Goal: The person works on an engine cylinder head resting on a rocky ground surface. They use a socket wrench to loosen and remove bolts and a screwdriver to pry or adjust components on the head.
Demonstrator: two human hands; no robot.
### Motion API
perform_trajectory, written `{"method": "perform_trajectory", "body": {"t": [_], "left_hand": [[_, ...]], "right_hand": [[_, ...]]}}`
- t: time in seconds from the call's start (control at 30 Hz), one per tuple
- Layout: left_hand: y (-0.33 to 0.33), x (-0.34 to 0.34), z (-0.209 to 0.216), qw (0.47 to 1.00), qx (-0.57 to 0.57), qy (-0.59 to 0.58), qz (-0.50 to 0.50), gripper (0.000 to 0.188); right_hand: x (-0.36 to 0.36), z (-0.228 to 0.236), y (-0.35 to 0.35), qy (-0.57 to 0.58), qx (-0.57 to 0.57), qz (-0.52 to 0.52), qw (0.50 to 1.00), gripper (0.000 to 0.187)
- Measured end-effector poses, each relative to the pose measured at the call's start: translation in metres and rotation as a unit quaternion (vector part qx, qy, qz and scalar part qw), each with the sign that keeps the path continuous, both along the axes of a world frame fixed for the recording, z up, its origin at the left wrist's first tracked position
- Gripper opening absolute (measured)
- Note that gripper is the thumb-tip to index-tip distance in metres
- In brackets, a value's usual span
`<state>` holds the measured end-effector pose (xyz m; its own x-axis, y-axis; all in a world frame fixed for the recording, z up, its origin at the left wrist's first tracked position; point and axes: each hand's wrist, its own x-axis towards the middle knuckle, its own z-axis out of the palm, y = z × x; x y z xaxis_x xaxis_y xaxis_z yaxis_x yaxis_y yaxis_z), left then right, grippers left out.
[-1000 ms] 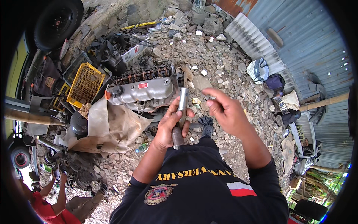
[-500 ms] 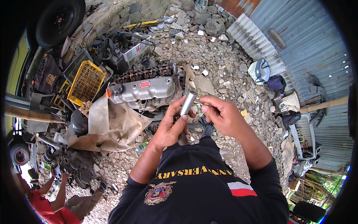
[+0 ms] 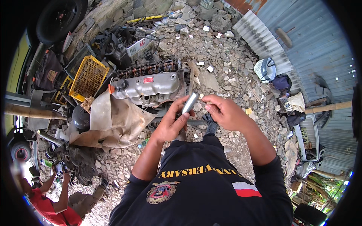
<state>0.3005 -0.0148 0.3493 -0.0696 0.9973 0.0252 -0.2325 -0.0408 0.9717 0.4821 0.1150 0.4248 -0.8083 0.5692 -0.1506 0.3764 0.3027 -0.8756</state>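
My left hand point(image 3: 171, 122) is closed around a smooth, shiny metal cylinder point(image 3: 190, 103), which tilts up and to the right between thumb and fingers. Just right of it, my right hand point(image 3: 225, 113) is pinched, thumb against forefinger, with the fingertips close to the cylinder's upper end. Whatever those fingertips hold, if anything, is too small to make out. Beyond my left hand lies an engine head with a silver valve cover point(image 3: 151, 85) and a row of exposed rocker parts point(image 3: 149, 70) behind it.
A stained tan sheet point(image 3: 117, 124) spreads left of my hands, below a yellow crate point(image 3: 88, 79). Broken stones point(image 3: 230, 71) cover the ground. Corrugated metal point(image 3: 313, 41) stands on the right, near bags point(image 3: 281, 83). At lower left, a person in red point(image 3: 52, 205) handles parts.
The whole view has shifted slightly, moving the engine a little right and down. My left hand keeps its hold on the cylinder, and my right hand stays pinched beside it.
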Motion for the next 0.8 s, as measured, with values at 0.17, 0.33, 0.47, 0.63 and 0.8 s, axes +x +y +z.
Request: {"method": "perform_trajectory", "body": {"t": [0.17,0.33,0.47,0.63,0.8], "left_hand": [[-0.004,-0.017,-0.001,0.995,-0.058,-0.073,0.019,0.044],[-0.014,-0.009,-0.007,0.983,-0.091,-0.027,-0.159,0.039],[-0.022,-0.011,-0.018,0.982,-0.109,-0.078,-0.130,0.037],[-0.013,-0.024,-0.047,0.925,-0.126,-0.319,0.165,0.011],[-0.001,-0.025,-0.107,0.793,-0.167,-0.506,0.294,0.002]], "right_hand": [[-0.012,0.006,0.001,-0.001,-0.158,-0.055,0.986,0.025],[-0.022,-0.034,-0.015,0.006,-0.177,-0.042,0.983,0.025],[-0.020,-0.056,-0.016,-0.020,-0.178,-0.045,0.983,0.025],[0.005,-0.056,0.021,-0.010,-0.204,-0.155,0.966,0.023],[0.032,-0.067,0.088,0.052,-0.278,-0.236,0.930,0.021]]}}
